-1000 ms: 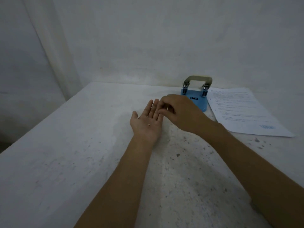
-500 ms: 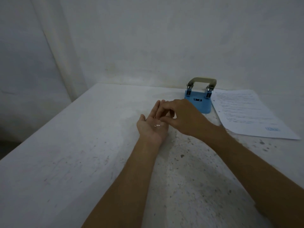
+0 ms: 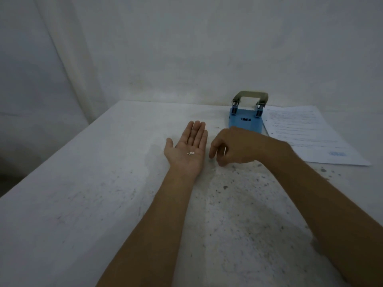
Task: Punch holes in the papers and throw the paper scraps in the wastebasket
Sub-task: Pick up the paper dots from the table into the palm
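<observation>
While left hand [image 3: 187,150] flat, palm cradles paper scraps [image 3: 190,153].

- left hand [image 3: 189,150], bare, no ring, no glove.
- right hand [image 3: 236,149], bare too, nothing on the fingers.
- both forearms uncovered, no sleeve showing, no watch or band at either wrist.

matt speckled table [image 3: 83,204], perhaps plastic punch [image 3: 246,123]

printed lines on the papers [image 3: 306,133] too blurred to read, small dark label on hole punch [image 3: 245,124] illegible
</observation>
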